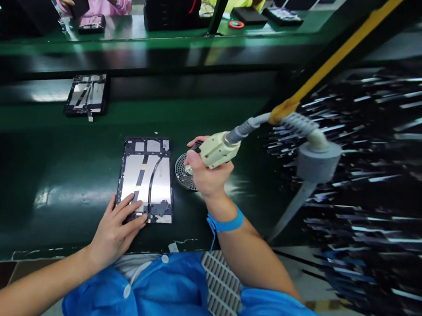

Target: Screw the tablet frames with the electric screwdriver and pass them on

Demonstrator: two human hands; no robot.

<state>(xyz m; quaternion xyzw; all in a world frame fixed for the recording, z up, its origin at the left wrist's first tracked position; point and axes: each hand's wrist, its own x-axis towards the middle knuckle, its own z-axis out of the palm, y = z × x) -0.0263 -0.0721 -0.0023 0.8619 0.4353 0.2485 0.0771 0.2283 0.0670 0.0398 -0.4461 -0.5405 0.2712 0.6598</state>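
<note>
1. Left hand (115,231) flat, fingers spread open, pressing the near end of the open tablet (146,178) at bench (48,184) centre.
2. Right hand (206,174) at 3 o'clock of the tablet, fingers closed around a beige power screwdriver (217,149).
3. Round perforated dish (184,173) beneath that hand.
4. Second tablet (87,94) at 11 o'clock, well apart.

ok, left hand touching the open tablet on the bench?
Touching. Head view shows the left hand with fingers lying flat on the near end of the open tablet.

One head-worn camera looks forward and steeply down, close over the green workbench (66,185).
</note>
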